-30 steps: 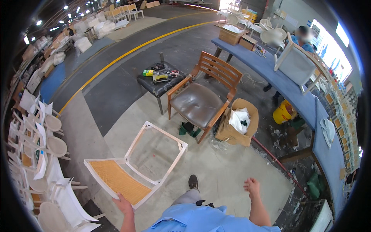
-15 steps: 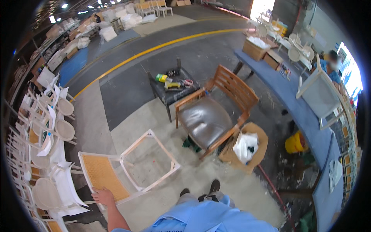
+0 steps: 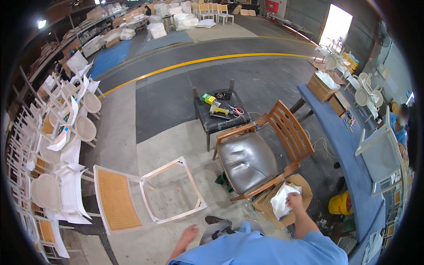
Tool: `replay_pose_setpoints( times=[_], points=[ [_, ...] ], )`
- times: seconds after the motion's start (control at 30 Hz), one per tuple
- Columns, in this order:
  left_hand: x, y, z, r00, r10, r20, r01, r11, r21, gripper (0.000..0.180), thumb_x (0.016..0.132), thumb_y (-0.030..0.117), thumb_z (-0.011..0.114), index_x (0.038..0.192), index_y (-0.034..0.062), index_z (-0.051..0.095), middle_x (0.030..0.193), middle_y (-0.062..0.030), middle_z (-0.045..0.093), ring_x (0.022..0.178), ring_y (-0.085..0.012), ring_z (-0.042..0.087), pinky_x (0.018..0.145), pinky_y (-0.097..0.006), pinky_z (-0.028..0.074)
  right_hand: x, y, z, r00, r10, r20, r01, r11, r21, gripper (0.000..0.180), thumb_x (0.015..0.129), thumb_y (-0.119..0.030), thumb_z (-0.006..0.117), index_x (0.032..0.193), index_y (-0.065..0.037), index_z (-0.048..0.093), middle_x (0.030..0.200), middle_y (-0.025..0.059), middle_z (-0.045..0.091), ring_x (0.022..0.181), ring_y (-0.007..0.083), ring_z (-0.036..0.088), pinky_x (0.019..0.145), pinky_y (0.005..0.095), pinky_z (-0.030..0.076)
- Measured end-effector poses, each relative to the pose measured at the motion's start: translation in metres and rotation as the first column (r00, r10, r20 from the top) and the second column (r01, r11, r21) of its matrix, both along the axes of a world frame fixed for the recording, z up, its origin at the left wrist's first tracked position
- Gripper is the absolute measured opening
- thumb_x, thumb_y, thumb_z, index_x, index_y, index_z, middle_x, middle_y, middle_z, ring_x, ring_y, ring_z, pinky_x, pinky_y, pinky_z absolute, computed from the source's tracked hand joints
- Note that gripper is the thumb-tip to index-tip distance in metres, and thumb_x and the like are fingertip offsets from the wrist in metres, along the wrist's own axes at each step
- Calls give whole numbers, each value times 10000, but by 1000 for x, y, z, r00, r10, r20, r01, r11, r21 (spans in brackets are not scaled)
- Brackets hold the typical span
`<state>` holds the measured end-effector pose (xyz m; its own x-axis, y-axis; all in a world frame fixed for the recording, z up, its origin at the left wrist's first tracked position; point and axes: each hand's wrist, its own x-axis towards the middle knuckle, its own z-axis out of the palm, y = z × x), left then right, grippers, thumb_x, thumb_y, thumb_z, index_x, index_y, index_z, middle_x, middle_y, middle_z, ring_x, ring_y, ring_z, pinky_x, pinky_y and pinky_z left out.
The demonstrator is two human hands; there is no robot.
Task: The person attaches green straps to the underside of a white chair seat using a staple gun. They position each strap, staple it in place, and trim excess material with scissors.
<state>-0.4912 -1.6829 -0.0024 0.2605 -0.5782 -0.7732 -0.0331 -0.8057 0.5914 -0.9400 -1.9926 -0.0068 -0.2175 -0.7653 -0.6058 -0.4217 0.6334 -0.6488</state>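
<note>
My right hand (image 3: pixel 295 201) reaches into a cardboard box (image 3: pixel 304 183) at the right, its fingers curled on a white plastic bag (image 3: pixel 279 202) inside. What lies under the fingers is hidden. My left hand (image 3: pixel 189 234) hangs low in front of me, empty, fingers loosely stretched. Left of it, a pale wooden chair frame lies on the floor, with a woven cane back (image 3: pixel 115 199) and a bare, open seat frame (image 3: pixel 193 183). Just beyond the box stands a brown wooden armchair (image 3: pixel 249 161) with a dark, shiny seat.
A black stool (image 3: pixel 212 119) holds a yellow staple gun (image 3: pixel 219 111), scissors (image 3: pixel 237 111) and a green-yellow box. Several pale chairs (image 3: pixel 46 190) are stacked at the left. Along the right runs a blue-topped table (image 3: pixel 329 128); a yellow bucket (image 3: pixel 339 204) sits under it. A person (image 3: pixel 399 126) is beyond it.
My left hand has let go of the chair's cane back and drawn right toward me. My right hand has come into view at the box. My view has shifted.
</note>
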Motion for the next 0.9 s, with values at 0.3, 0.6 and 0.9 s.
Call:
replay_pose_setpoints(
  times=[0.3, 0.6, 0.9],
  points=[
    [128, 102, 8, 338, 940, 37, -936, 340, -90, 540, 973, 409, 543, 1401, 92, 458, 1135, -146, 675, 813, -302, 689, 611, -390, 495, 178, 23, -79, 797, 598, 90, -602, 772, 206, 353, 941, -350, 602, 1085, -40, 692, 912, 107, 684, 724, 201, 660, 603, 372, 539],
    [26, 91, -57, 197, 974, -109, -956, 215, 197, 591, 974, 367, 554, 1431, 23, 404, 1190, -213, 622, 930, -356, 675, 689, -434, 570, 343, -149, -54, 516, 854, -64, -776, 498, 388, 305, 924, -322, 567, 954, -40, 680, 851, 107, 681, 610, 235, 638, 553, 382, 535],
    [-1, -132, -89, 362, 932, 36, -859, 318, 401, 765, 870, 447, 663, 1443, -15, 456, 1274, -242, 638, 1218, -340, 599, 1035, -408, 456, 567, -280, -135, -444, 881, -166, -866, -374, 331, 384, 906, -405, 521, 879, -94, 745, 929, 126, 734, 898, 281, 687, 829, 401, 515]
  ],
)
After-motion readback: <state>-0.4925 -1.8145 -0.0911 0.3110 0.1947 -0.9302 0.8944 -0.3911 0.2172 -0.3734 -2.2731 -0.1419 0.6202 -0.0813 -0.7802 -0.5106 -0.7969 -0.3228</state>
